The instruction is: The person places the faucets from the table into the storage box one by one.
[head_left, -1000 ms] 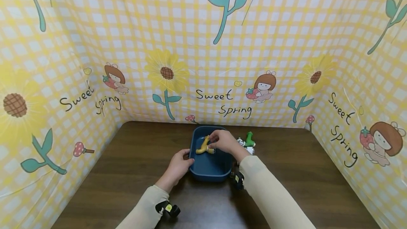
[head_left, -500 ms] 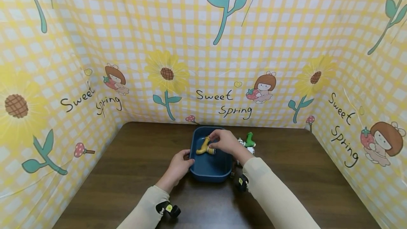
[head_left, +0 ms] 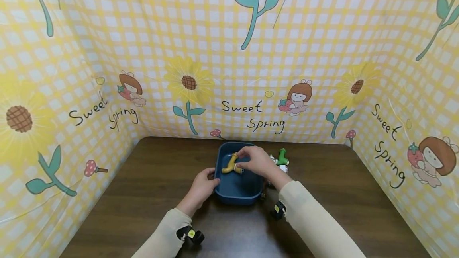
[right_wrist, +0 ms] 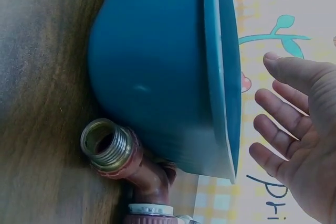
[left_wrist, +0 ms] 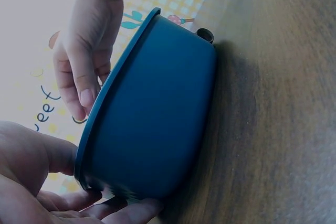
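Observation:
A blue plastic tub (head_left: 238, 200) stands on the brown table. My left hand (head_left: 200, 189) grips its left rim, thumb at the top edge and fingers along the outer wall, as the left wrist view shows. Inside the tub lies a yellow branched pipe fitting (head_left: 229, 166). My right hand (head_left: 255, 160) is over the tub, its fingertips overlapping the fitting in the head view. Seen from the right wrist, the fingers (right_wrist: 281, 114) are spread and bent only slightly above the rim, with nothing between them. The tub's wall hides the fitting from both wrist views.
Right of the tub, a green pipe fitting (head_left: 282, 157) sits beside white connectors (head_left: 283, 168). A dark red pipe fitting with a threaded metal end (right_wrist: 107, 145) lies close against the tub's right side. Yellow checked cloth (head_left: 244, 71) surrounds the table at the back and sides.
The right wrist and forearm have shifted slightly right and toward me, while the right fingertips stay over the tub. The left hand, tub and yellow pipe fitting have barely moved.

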`<action>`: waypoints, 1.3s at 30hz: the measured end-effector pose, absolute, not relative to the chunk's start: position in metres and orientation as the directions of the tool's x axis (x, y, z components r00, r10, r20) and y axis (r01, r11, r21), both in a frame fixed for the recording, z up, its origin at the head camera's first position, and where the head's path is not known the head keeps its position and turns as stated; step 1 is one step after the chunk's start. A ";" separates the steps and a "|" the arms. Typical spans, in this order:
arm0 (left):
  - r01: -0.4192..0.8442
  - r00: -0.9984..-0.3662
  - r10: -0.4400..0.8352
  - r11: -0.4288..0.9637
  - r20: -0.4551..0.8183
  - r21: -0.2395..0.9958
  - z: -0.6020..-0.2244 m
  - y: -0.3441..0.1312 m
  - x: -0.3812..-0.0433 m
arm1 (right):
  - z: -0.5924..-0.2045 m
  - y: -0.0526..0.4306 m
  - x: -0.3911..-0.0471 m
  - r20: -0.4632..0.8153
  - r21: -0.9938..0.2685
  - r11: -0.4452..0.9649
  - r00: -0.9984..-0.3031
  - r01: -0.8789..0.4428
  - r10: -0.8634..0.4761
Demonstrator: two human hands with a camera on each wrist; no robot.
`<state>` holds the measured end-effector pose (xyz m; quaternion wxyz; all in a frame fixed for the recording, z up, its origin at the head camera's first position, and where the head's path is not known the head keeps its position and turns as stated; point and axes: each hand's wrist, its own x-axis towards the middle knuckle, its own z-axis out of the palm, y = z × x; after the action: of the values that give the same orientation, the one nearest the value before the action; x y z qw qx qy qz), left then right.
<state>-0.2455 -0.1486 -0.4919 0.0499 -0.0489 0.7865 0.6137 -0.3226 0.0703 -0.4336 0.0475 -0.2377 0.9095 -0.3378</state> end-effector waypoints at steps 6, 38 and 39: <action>-0.134 -0.991 -0.012 0.236 -0.135 0.962 -0.491 -0.149 -0.244 | -0.430 0.076 -0.315 0.097 -0.626 0.658 -0.879 -0.418 -0.466; -0.135 -0.991 -0.014 0.232 -0.136 0.963 -0.487 -0.148 -0.242 | -0.419 0.108 -0.286 0.246 -0.594 0.638 -0.866 -0.490 -0.435; -0.135 -0.991 -0.016 0.236 -0.135 0.962 -0.487 -0.148 -0.242 | -0.419 0.110 -0.285 0.246 -0.594 0.640 -0.867 -0.488 -0.434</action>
<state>-0.2417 -0.1480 -0.4870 0.0485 -0.0480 0.7846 0.6162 -0.2848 0.1095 -0.4189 -0.0403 -0.2548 0.9046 -0.3395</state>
